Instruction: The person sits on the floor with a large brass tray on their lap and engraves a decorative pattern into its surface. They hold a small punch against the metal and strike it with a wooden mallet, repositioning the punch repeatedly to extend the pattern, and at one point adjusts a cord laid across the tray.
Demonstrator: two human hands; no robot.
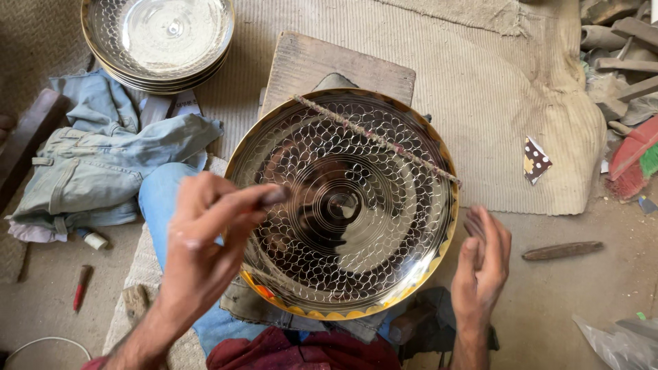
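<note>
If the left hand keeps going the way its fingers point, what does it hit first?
Most likely the engraved metal plate: the left hand pinches a small tool aimed right, over the plate's patterned face. How far above the face it is can't be judged.

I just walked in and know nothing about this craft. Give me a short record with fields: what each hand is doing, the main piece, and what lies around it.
main piece: large round engraved metal plate, shiny, scale-like pattern, gold-coloured rim
cord: twisted cord stretched across the plate's upper part
left hand: left hand pinches a small tool at the plate's face
right hand: right hand open, beside the plate's right edge, holding nothing
support: wooden block behind the plate
nearby: stack of similar plates top left; denim cloth to the left; wooden stick on the floor to the right
</note>
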